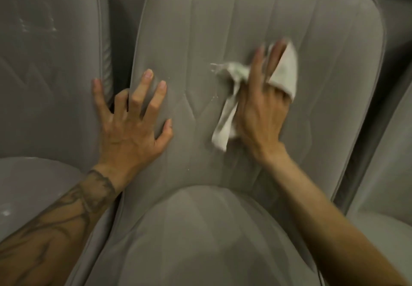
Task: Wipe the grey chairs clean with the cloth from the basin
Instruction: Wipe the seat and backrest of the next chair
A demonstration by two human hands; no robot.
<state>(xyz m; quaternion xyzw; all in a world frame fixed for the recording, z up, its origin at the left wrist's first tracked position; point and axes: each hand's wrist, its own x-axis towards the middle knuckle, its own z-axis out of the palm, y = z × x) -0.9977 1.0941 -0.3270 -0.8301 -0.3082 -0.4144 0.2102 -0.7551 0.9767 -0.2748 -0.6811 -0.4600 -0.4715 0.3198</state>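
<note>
Head view: right hand (260,116) is pressing cloth (287,71) flat-fingered against chair (223,18); left hand (129,129) is resting spread on it, grasping nothing.

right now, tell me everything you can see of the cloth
The cloth is a small off-white rag with faint greenish marks, crumpled and blurred. It lies against the grey chair backrest, right of the middle. The right hand presses it to the fabric with two fingers straight over it. One fold laps over the outer fingers, and a loose tail trails down on the hand's inner side.
</note>
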